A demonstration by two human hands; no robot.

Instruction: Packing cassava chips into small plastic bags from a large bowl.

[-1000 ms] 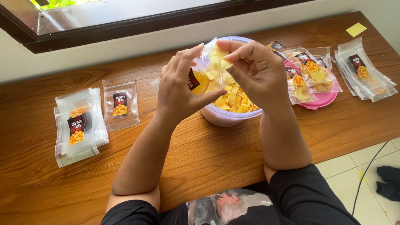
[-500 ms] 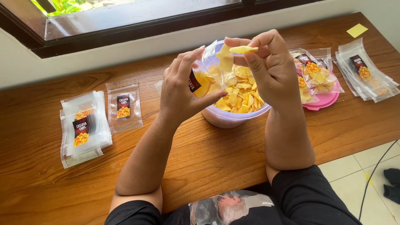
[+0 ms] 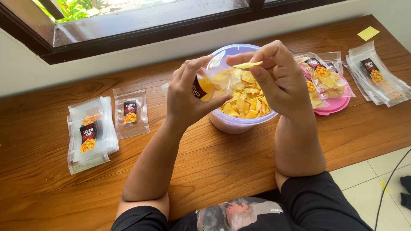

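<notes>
bench [image 3: 222, 167] wood | tub [image 3: 239, 124] of chips at centre | L hand [image 3: 188, 98] grip closed round clear bag [image 3: 214, 79], at tub's 10 o'clock rim | R hand [image 3: 282, 81] pinches 1 chip [image 3: 247, 65] at bag mouth, 3 o'clock of it

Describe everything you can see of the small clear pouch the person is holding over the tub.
The small clear pouch is thin, glossy transparent plastic with a dark label bearing a yellow-orange picture on its front. It is partly filled with yellow chips and its mouth is open, tilted up toward the right. The left hand grips it, thumb beneath and fingers above. It hangs over the near-left rim of the translucent tub of chips. The right hand holds one chip at its mouth.
</notes>
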